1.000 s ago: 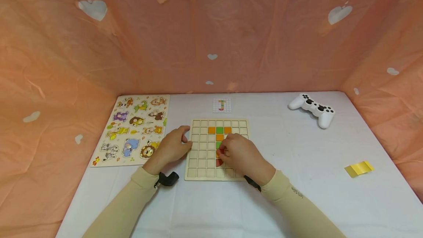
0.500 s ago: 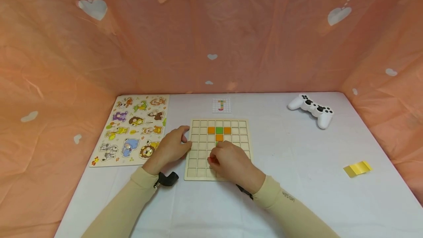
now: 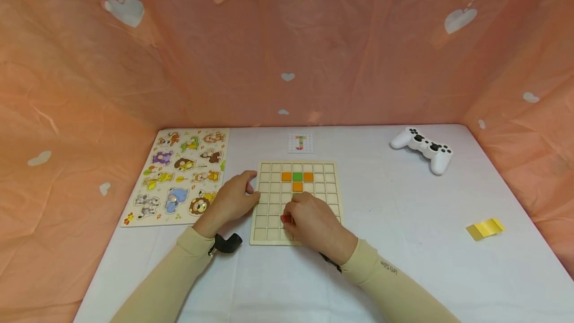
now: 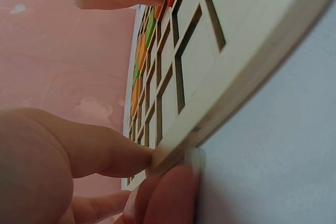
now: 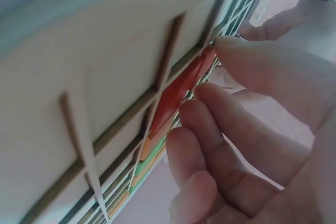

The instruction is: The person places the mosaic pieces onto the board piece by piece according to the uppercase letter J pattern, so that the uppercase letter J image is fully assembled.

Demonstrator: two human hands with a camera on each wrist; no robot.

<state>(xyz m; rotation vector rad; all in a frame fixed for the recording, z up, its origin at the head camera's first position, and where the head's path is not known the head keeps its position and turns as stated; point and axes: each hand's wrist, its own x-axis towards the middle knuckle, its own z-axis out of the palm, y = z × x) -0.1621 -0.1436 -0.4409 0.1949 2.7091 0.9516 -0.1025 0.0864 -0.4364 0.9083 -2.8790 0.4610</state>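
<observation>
A pale wooden grid board (image 3: 273, 209) lies flat in the middle of the table. My left hand (image 3: 233, 198) pinches its left edge, thumb on top and fingertips at the side, as the left wrist view shows. Over the lower middle cells, my right hand (image 3: 314, 221) pinches a small red tile (image 3: 285, 219) between thumb and fingertips. Orange and green square tiles sit in the upper cells in a T-like row, a green tile (image 3: 297, 177) between two orange ones. Another red tile (image 5: 170, 100) rests in the grid near the right fingers. My right hand hides part of the tile column.
Behind the board lies a small card (image 3: 309, 148) printed with a coloured J-shaped grid pattern. An animal puzzle board (image 3: 154, 186) is at the left. A white game controller (image 3: 421, 148) lies at the back right, a folded yellow strip (image 3: 486, 229) nearer the front.
My right hand has moved left and slightly toward me across the board, its red tile now over the cell left of the tile column. The left hand stays on the edge.
</observation>
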